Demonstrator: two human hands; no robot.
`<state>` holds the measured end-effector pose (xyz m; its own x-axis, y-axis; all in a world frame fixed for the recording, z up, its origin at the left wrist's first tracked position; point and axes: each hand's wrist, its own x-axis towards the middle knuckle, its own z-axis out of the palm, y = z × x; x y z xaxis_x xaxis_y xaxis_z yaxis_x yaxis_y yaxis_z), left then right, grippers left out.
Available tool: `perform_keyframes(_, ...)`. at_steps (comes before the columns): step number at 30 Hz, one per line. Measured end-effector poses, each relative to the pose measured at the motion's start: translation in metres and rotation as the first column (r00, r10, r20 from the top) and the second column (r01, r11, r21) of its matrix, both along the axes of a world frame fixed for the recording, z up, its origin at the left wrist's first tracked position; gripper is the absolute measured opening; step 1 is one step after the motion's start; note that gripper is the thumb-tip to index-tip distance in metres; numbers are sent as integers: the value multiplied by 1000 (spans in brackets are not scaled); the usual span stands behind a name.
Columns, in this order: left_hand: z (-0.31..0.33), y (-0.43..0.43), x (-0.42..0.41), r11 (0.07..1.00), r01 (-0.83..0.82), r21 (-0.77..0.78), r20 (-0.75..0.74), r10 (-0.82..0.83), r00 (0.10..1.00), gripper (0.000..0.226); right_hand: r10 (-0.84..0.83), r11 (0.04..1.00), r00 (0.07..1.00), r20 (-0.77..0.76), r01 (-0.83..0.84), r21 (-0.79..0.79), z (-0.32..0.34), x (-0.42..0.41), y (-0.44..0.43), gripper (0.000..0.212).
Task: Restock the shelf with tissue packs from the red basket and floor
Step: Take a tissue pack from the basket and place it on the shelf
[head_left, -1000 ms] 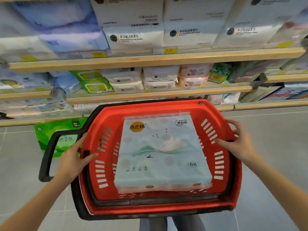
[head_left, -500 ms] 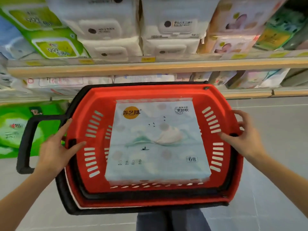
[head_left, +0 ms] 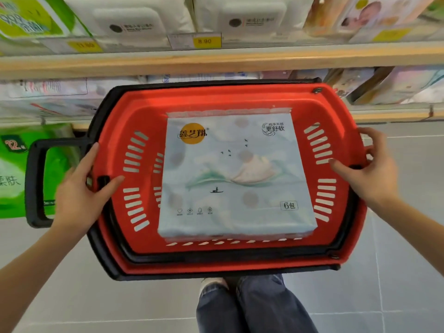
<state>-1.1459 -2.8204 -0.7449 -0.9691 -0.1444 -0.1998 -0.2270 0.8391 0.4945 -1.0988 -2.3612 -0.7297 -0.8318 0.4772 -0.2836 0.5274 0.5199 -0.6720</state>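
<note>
Red basket (head_left: 144, 111) now sits nearer the shelf (head_left: 216, 60); left hand (head_left: 79, 188) and right hand (head_left: 370, 174) clasp its side rims (tissue pack (head_left: 235, 176) inside, not yet shelved).

This is a shop. A long wooden shelf (head_left: 216, 61) is full of soft packs (head_left: 129, 15) for sale. Yellow price tags (head_left: 204, 41) are stuck along its front edge. A red basket (head_left: 216, 98) for shopping is here too.
</note>
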Motion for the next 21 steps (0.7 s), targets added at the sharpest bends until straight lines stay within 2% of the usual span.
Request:
perform_keyframes(4,-3,-2,4,999,-33,-19,39,34,999,81,29,999,1000,-5,-29,-20,-1,-5,2,66)
perform_keyframes(8,3,4,3,998,-23,-63,120,31,992,83,56,997,997,56,-53,-48,3,-5,4,71)
perform_keyframes(12,14,5,3,1000,-10,25,270,3,963,95,128,987,983,135,-114,-110,9,-7,11,74)
perform_keyframes(16,37,18,3,999,-15,37,265,5,964,91,141,989,965,222,-128,-72,22,-5,10,77)
perform_keyframes(18,48,30,9,999,-24,37,223,15,975,88,96,993,983,159,-84,-80,30,0,5,73)
perform_keyframes(21,61,50,20,986,-34,162,246,-7,969,90,19,983,998,64,-7,-185,44,7,-7,63)
